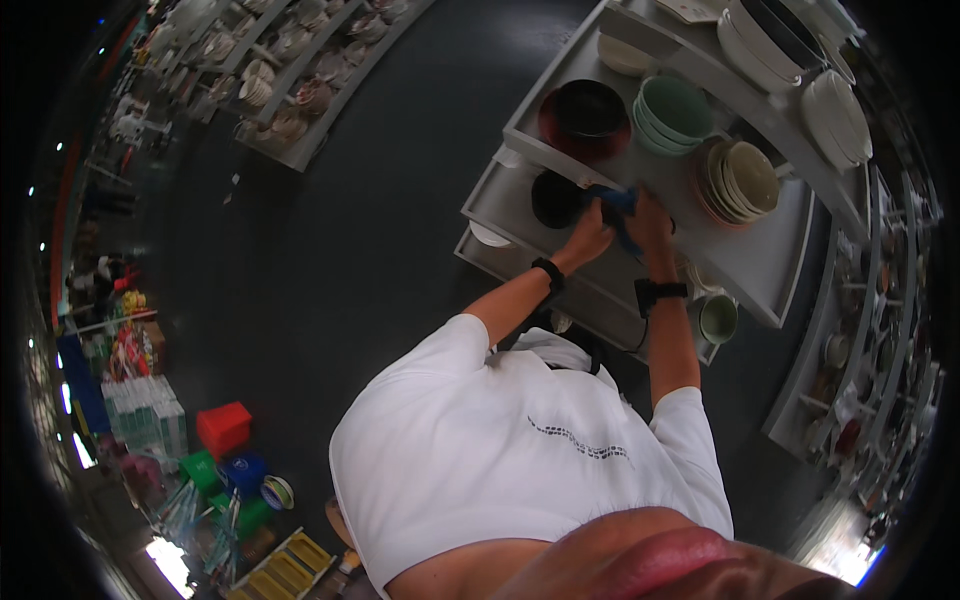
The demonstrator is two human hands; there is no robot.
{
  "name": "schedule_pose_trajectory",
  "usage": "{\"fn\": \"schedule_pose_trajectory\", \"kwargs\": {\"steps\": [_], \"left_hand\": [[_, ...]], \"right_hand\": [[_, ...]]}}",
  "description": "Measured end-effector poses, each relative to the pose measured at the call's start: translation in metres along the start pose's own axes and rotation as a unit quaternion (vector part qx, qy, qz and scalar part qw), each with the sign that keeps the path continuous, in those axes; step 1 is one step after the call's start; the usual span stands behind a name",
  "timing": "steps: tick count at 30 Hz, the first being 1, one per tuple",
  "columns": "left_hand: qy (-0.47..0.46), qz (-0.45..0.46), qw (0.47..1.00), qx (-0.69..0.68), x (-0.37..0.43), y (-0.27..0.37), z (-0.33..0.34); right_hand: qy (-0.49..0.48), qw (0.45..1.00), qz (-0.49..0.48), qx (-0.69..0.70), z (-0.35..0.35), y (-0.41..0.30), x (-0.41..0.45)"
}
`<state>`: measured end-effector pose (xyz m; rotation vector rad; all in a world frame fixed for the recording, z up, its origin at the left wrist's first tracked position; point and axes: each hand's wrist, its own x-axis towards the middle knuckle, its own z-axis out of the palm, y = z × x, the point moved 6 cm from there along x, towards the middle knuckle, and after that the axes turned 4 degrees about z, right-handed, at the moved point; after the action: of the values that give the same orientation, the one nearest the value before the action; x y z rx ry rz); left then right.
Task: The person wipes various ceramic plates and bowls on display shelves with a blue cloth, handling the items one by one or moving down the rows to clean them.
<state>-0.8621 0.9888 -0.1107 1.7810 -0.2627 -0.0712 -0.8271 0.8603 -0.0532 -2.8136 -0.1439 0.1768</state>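
A blue cloth (616, 198) is bunched between my two hands, in front of the shelf rack. My left hand (592, 231) grips its left end, close to a black bowl (553, 199) on the shelf below. Wrapped in its other end is my right hand (649, 219), beside the front edge of the upper shelf (720, 247). Blur and the fingers hide some of the cloth. Just beyond my hands stand dark red and black bowls (586, 112), stacked green bowls (673, 116) and a stack of beige bowls (742, 180).
Large white bowls (765, 45) stand on the top tier. Lower down are a white dish (490, 234) and a green bowl (718, 319). Another rack of crockery (292, 97) is at the upper left. Red, green and blue plastic bins (225, 429) sit at lower left.
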Motion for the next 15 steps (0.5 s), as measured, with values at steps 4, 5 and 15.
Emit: {"fn": "schedule_pose_trajectory", "kwargs": {"steps": [4, 5, 15], "left_hand": [[0.152, 0.064, 0.978, 0.130, -0.011, 0.021, -0.024], [0.137, 0.069, 0.976, 0.155, -0.013, 0.026, -0.026], [0.048, 0.211, 0.909, 0.356, -0.012, 0.087, 0.011]], "right_hand": [[0.111, 0.989, -0.041, 0.088, -0.009, -0.008, -0.005], [0.144, 0.982, -0.058, 0.104, -0.013, -0.007, -0.009], [-0.019, 0.998, 0.041, 0.036, -0.022, 0.024, -0.040]]}}
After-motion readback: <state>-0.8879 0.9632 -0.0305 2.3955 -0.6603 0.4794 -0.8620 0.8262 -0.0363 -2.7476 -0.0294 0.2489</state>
